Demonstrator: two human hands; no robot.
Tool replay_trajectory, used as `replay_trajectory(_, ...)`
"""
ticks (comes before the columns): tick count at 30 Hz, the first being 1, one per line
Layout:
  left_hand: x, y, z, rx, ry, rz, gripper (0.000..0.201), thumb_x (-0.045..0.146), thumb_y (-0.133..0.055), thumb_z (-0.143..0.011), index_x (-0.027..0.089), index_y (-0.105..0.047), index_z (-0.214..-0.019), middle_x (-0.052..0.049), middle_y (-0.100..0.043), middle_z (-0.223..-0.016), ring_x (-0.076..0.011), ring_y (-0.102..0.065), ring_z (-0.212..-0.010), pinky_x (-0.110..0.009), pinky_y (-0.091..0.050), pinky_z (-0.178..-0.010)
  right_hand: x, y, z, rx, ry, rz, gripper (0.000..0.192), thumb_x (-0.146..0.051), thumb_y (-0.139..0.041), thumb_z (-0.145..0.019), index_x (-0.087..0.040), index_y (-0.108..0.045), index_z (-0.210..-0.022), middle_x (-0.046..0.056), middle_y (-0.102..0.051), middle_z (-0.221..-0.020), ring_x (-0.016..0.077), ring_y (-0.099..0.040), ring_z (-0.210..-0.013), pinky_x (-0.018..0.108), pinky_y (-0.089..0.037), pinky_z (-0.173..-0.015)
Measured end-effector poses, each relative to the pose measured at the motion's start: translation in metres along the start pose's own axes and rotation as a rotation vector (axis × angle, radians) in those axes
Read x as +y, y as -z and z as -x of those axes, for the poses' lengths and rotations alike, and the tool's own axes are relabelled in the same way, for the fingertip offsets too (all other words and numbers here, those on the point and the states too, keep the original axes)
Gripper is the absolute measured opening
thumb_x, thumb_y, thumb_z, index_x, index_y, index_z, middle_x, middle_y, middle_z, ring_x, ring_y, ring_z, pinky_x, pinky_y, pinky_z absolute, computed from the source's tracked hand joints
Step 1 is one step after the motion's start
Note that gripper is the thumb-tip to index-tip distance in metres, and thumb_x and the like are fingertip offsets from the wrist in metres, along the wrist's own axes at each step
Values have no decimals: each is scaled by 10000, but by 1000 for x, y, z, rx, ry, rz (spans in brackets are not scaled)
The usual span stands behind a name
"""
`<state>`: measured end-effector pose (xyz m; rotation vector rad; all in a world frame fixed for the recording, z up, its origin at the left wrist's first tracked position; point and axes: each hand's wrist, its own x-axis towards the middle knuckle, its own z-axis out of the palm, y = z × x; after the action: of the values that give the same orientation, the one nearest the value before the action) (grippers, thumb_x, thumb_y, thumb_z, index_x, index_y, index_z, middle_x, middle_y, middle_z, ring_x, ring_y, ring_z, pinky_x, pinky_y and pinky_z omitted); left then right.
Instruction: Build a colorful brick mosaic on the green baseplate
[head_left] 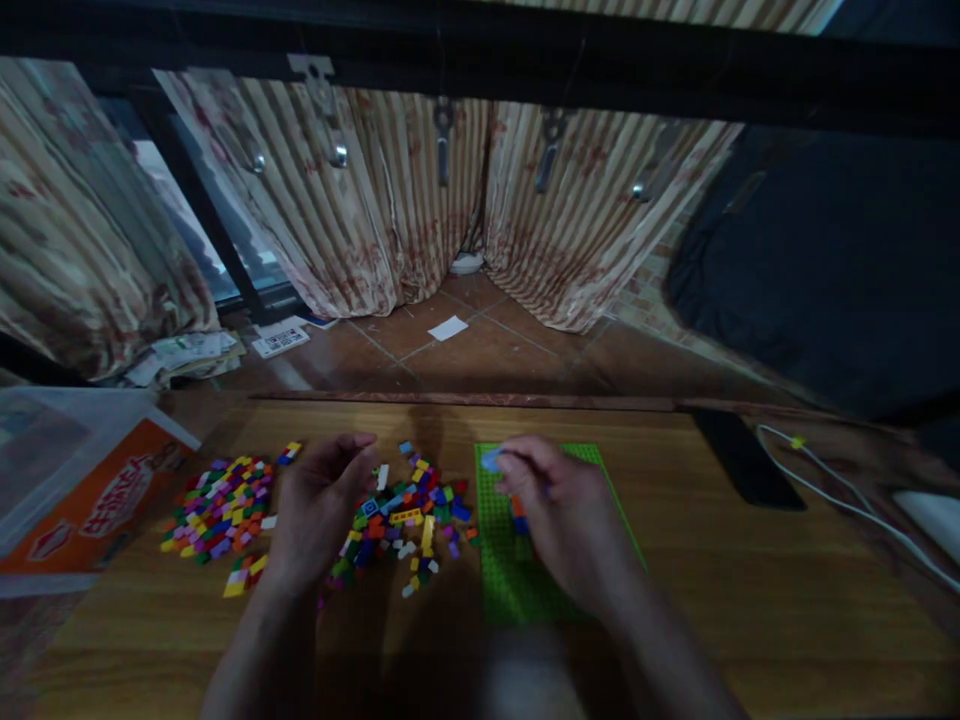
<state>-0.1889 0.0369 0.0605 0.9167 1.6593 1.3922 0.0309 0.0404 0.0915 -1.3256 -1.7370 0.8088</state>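
Observation:
My right hand [559, 510] hovers over a green baseplate [501, 560] lying on the wooden table, its fingertips pinched on a small light-blue brick [490, 459] near the plate's far left corner. Under that hand, a few orange and blue bricks [517, 512] sit on the plate. My left hand [319, 500] rests with curled fingers beside a loose pile of mixed coloured bricks [409, 515]; it holds nothing that I can see. A second pile of small bricks [221, 503] lies to the left of that hand.
An orange and white box under a clear plastic bag [82, 490] sits at the table's left end. A black phone [744, 458] and a white cable [832, 495] lie at the right. Beyond the table's far edge are a tiled floor, papers [187, 352] and curtains.

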Motion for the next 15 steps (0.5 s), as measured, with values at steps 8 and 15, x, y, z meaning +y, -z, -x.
replay_trajectory(8, -10, -43, 16, -242, -92, -91, 304, 377, -702, -727, 158, -680, -937, -12, -657, -767, -145, -595, -674, -250, -480, -627, 41, 76, -15, 281, -197, -164, 256, -422, -609, -840, -170, -655, -845, 36, -688, -737, 158, -661, -637, 273, -539, -583)
replay_trajectory(15, -22, -86, 47, -468, -105, -181, 288, 333, -626, -794, 170, -645, -1032, -41, -657, -944, -133, -580, -719, -244, -468, -637, 69, 76, -7, -31, -286, -163, 238, -390, -567, -843, -174, -663, -872, 14, -665, -713, 148, -639, -639, 273, -519, -600)
